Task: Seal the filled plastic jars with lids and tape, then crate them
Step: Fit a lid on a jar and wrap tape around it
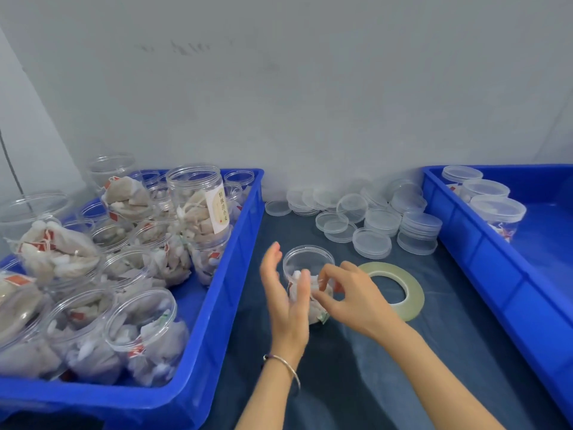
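1. Clear plastic makes up the jar (308, 268) standing upright on the dark table cover (356, 367) at the middle of the head view; a transparent lid sits on its mouth and pale sachets fill its lower part.
2. Against the jar's left side lies the left hand (283, 293), palm turned inward, fingers straight and spread; whether the fingertips actually press the wall cannot be told. A thin bangle (283, 364) circles that wrist.
3. At the jar's right side the right hand (350, 296) has its thumb and forefinger curled together in a pinch close to the wall, just under the lid; what they pinch is too small and clear to make out.
4. Just right of the jar, partly behind the right hand, a flat roll of pale greenish tape (400, 287) lies on the cover.
5. Farther back, loose and stacked clear lids (372, 225) are scattered between the two crates.
6. On the left, a blue crate (235, 274) holds many open filled jars (145, 333), some upright and some tipped, one tall one bearing a paper label.
7. On the right, a second blue crate (483, 274) holds three lidded jars (496, 212) in its far corner, set in a row.
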